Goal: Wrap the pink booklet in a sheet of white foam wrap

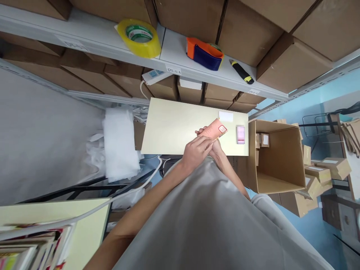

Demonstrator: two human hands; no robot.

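I hold a small orange-pink packet (216, 131) with a red-and-white label over a pale cream tabletop (171, 127). My left hand (196, 152) is wrapped round its lower end. My right hand (216, 147) sits mostly hidden behind the left hand and the packet, its fingers closed on the same packet. A white label (225, 116) and a pink slip (240, 134) lie on the table just beyond the packet. My grey shirt fills the lower middle of the view.
An open cardboard box (278, 157) with small parcels stands right of the table. On the shelf above lie yellow tape (140, 37), an orange-blue tape dispenser (204, 53) and a utility knife (242, 72). White foam wrap (119, 144) is at left, stacked books (33, 247) lower left.
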